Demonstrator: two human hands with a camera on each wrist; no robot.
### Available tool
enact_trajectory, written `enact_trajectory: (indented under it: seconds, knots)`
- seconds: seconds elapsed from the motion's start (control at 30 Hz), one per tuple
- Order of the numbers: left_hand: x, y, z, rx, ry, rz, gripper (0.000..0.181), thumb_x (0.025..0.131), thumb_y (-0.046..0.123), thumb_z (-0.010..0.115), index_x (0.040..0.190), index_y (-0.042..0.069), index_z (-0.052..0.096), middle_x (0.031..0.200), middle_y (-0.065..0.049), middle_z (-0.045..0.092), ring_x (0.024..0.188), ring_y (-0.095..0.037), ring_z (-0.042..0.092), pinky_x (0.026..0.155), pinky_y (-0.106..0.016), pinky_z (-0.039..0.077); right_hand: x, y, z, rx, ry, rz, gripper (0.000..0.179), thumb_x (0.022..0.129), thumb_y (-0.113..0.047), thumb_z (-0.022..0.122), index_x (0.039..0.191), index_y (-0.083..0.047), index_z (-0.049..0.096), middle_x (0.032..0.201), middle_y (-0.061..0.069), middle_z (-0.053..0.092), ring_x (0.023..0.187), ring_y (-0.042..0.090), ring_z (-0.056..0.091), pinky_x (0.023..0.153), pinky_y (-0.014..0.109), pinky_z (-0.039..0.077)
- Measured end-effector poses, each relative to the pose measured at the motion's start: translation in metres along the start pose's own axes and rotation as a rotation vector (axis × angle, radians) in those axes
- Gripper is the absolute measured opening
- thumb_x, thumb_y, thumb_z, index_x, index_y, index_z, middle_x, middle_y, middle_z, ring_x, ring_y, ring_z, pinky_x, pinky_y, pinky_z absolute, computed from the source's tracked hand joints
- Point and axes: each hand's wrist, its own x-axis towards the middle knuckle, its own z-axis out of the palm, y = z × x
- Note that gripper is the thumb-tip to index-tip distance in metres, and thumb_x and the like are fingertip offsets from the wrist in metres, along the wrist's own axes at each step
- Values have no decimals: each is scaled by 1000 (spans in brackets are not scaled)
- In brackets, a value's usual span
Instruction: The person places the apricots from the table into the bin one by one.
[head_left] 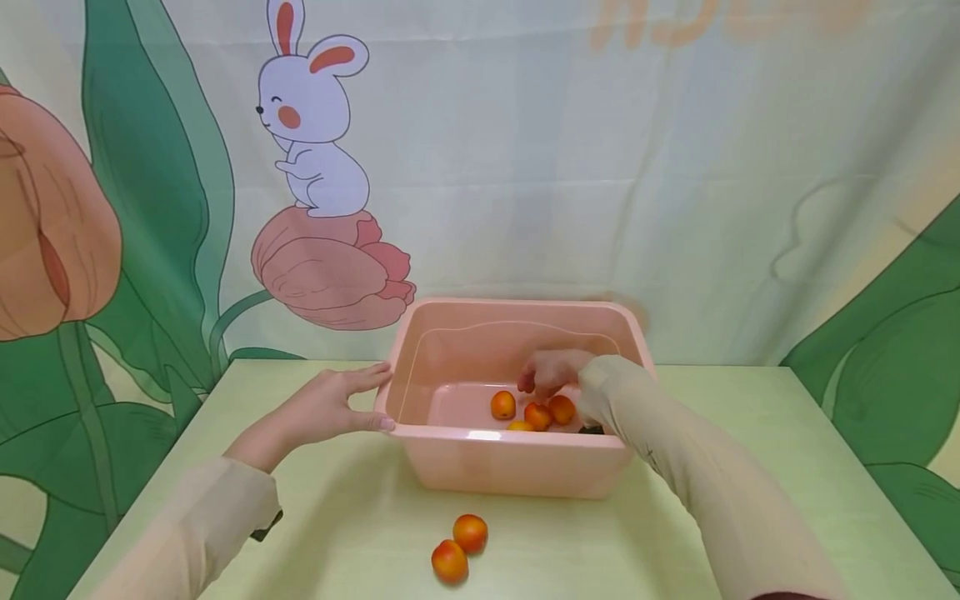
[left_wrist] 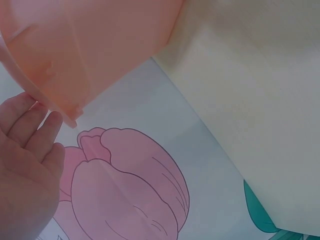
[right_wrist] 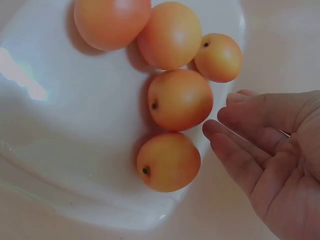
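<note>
A pink plastic bin [head_left: 517, 462] stands on the table, with several round orange-red fruits [head_left: 503, 405] on its floor. Dark stem spots show on some fruits [right_wrist: 182, 100] in the right wrist view, where they lie in a bent row, close together. My right hand [head_left: 553, 372] reaches inside the bin just above them; its fingers [right_wrist: 240, 145] are loosely extended beside the row and hold nothing. At the bin's left side, my left hand [head_left: 330, 404] rests its fingertips and thumb against the rim [left_wrist: 50, 102]. Two more such fruits [head_left: 470, 533] lie together on the table in front of the bin.
The pale green table [head_left: 337, 533] ends at the back against a printed curtain [head_left: 510, 167] with a rabbit and tulips, close behind the bin. The bin's front wall stands between the two table fruits and those inside.
</note>
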Motion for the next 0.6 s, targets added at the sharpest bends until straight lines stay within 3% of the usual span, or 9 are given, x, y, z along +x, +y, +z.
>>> enact_trajectory:
  seconds: [0.13,0.23,0.37,0.6]
  knots:
    - [0,1,0,-3,-3,-5,89,63,62,64,134,14,38,140,-2,36,129,-29,34,98,-50,36,1,-4,-1,-65,-23,-27,44,69,4,53,109,-14,55,115,7,47,105,28,38,85,49,36]
    - [0,2,0,-2,-1,-7,89,63,61,65,134,14,38,140,-2,36,129,-29,34,98,-50,36,0,-5,-2,-24,-19,-27,46,68,4,53,110,-14,55,116,8,47,105,29,38,86,50,36]
    - [-1,3,0,-3,-1,-9,89,64,60,65,134,14,38,140,-3,36,128,-29,34,97,-50,36,3,-8,-6,-45,-40,-53,43,70,3,56,111,-12,54,113,8,48,105,28,39,89,47,36]
    - [-1,4,0,-2,-1,-6,87,65,58,65,134,13,37,140,-4,36,128,-29,34,97,-50,37,21,-16,-23,-267,-96,-251,41,70,-4,64,110,-9,57,111,6,54,99,23,47,90,38,43]
